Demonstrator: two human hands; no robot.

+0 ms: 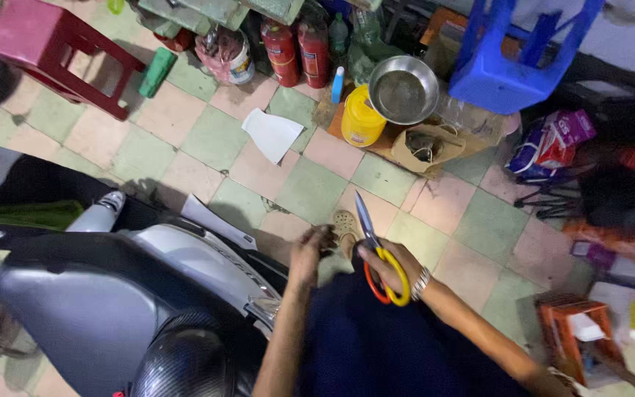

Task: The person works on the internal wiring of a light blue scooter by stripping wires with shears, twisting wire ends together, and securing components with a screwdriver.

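Right hand (389, 266) grips scissors (376, 254) through yellow and orange loops, blades pointing away beyond the fingers. Left hand (310, 250), fingers curled, apparently pinches dark cloth (376, 345) near the blades. A cut needs the cloth taut.

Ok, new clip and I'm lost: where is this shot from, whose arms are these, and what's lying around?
The one camera sits on a person's head and looks down, so both arms are theirs. The right hand holds scissors with yellow and orange handles, blades pointing away. The left hand reaches toward a tan sandal on the tiled floor. A grey scooter fills the lower left. Farther off are a yellow container, a metal bowl, red extinguishers, a blue stool and a red stool.
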